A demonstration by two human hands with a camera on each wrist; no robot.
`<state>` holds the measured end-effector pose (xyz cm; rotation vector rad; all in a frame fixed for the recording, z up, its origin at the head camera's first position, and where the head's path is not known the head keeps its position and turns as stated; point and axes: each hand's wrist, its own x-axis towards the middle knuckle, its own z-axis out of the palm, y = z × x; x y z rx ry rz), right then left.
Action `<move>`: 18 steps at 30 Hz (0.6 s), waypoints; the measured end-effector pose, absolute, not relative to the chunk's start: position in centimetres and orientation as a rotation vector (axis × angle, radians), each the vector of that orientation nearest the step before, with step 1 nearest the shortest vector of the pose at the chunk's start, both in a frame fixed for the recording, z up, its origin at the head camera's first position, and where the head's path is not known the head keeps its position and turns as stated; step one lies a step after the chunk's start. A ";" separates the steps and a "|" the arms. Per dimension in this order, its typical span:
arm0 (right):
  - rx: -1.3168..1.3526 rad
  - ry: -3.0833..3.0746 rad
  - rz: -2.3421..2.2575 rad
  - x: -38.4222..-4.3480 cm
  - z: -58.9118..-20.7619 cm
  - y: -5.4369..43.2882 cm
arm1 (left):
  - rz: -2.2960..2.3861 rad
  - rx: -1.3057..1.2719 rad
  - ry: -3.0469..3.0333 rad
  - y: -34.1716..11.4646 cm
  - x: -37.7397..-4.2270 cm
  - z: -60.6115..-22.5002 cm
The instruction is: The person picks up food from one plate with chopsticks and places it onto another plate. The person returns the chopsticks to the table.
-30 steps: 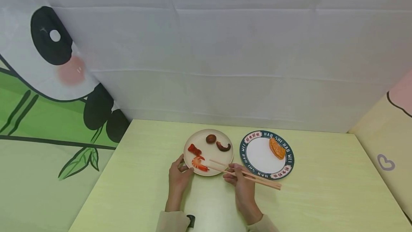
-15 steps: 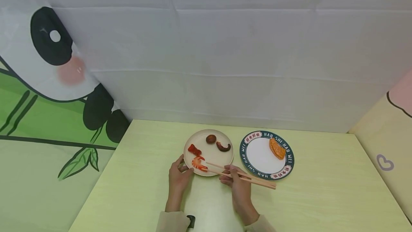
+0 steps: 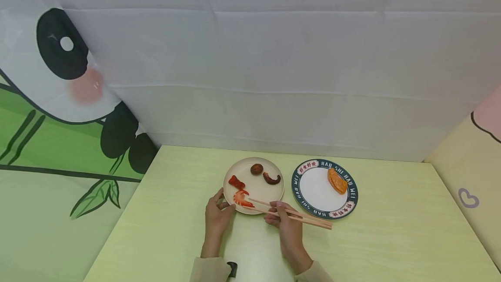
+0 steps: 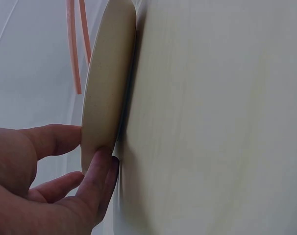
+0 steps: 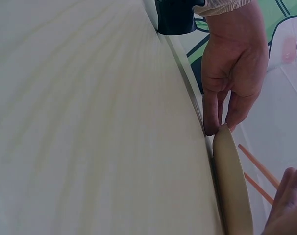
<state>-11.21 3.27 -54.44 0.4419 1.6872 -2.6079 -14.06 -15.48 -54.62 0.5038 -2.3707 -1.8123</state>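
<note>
My left hand (image 3: 218, 217) grips the near-left rim of a cream plate (image 3: 254, 186). In the left wrist view its fingers (image 4: 97, 178) lie against the plate's outer side. My right hand (image 3: 290, 232) holds a pair of chopsticks (image 3: 309, 219). Their tips point left over the plate, spread on either side of the tail of a shrimp (image 3: 240, 198); contact is too small to tell. Also on this plate are a red bow-shaped piece (image 3: 236, 182), a round brown piece (image 3: 256, 169) resembling a mushroom cap, and a dark curved piece (image 3: 272, 179).
To the right stands a white plate (image 3: 317, 188) with a dark green lettered rim, bearing an orange folded piece (image 3: 337, 181) of food. Both plates sit on a pale yellow-green table (image 3: 395, 229). A grey-white cloth (image 3: 297, 77) hangs behind the table.
My right hand has moved slightly left and toward me, bringing the chopstick tips from right of the shrimp to either side of its tail. The left hand and both plates keep their places.
</note>
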 end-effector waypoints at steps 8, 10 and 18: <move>0.437 1.700 -2.587 -11.3 -54.6 3.0 | -1.814 0.509 -2.375 -15.5 -14.0 -54.6; 0.439 1.706 -2.578 -11.3 -54.6 3.0 | -1.813 0.516 -2.377 -15.5 -14.0 -54.6; 0.428 1.726 -2.558 -11.4 -54.7 2.7 | -1.810 0.520 -2.378 -15.5 -14.1 -54.5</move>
